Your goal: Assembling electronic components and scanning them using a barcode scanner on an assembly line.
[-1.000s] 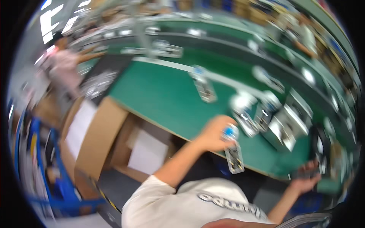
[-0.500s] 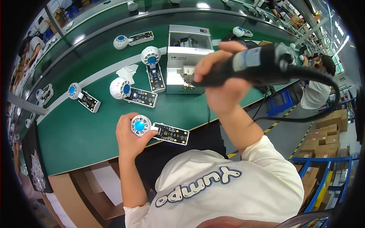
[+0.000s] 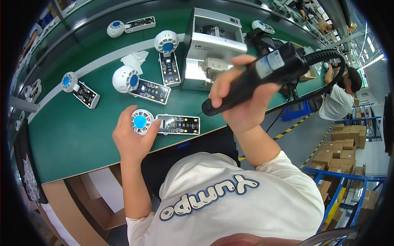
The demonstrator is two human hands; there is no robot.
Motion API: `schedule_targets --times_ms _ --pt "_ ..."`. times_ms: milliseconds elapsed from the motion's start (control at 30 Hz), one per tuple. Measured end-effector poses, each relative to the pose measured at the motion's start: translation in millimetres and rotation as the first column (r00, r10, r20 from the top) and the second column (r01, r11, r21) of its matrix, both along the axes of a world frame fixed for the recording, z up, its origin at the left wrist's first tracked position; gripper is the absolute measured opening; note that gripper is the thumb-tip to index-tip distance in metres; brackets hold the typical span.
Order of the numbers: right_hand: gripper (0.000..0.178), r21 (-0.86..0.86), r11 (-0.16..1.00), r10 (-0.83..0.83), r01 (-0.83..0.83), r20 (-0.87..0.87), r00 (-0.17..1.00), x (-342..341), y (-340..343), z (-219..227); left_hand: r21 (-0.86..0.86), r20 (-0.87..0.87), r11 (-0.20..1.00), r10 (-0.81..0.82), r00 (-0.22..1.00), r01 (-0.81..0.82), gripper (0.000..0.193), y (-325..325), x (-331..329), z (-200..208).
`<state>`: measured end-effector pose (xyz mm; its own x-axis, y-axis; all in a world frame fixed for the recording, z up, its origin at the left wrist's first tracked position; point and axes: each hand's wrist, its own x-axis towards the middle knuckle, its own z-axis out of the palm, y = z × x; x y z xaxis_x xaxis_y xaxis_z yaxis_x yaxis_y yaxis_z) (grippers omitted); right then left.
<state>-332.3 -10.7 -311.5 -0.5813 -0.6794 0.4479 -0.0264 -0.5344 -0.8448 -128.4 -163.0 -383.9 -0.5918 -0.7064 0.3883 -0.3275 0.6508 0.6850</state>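
Observation:
My left hand (image 3: pixel 130 135) grips the round, vented white head of a handheld device (image 3: pixel 140 121) with a blue disc at its centre. Thumb and fingers close around both sides of that head. The handle stretches to the right, its dark circuit board (image 3: pixel 181 124) exposed, near the bench's front edge. In my right hand (image 3: pixel 251 107) is a black corded electric screwdriver (image 3: pixel 256 76), wrapped by the fingers and tilted. Its thin bit points down and left, just above and to the right of the handle's end, apart from the board.
A silver-grey screw feeder (image 3: pixel 196 85) stands behind the screwdriver. Similar white devices (image 3: pixel 125 79) lie on the green bench (image 3: pixel 78 143), with a crumpled tissue (image 3: pixel 134 60) among them. Cardboard boxes (image 3: pixel 90 197) sit below the front edge. Another person (image 3: pixel 338 98) works at far right.
The screwdriver has come away from the screw feeder, and its tip now points toward the device's handle. My left hand and the device have shifted up and left in the picture.

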Motion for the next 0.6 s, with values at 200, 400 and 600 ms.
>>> schedule_targets --times_ms 200,400,600 --pt "0.084 -0.001 0.999 0.048 -0.048 0.067 0.997 3.5 10.9 -17.4 0.003 0.031 1.000 -0.009 0.999 0.009 0.050 -1.3 -0.5 -0.2" --pt "0.084 -0.065 0.996 -0.059 0.068 0.131 0.990 13.9 5.4 -19.5 -0.003 0.032 1.000 -0.009 0.999 0.009 0.049 -2.2 0.1 -3.1" --pt "0.089 -0.043 0.998 0.057 -0.055 0.063 0.996 14.6 9.1 -28.4 0.014 0.036 1.000 -0.014 0.999 0.013 0.048 -1.5 -1.0 -2.9"
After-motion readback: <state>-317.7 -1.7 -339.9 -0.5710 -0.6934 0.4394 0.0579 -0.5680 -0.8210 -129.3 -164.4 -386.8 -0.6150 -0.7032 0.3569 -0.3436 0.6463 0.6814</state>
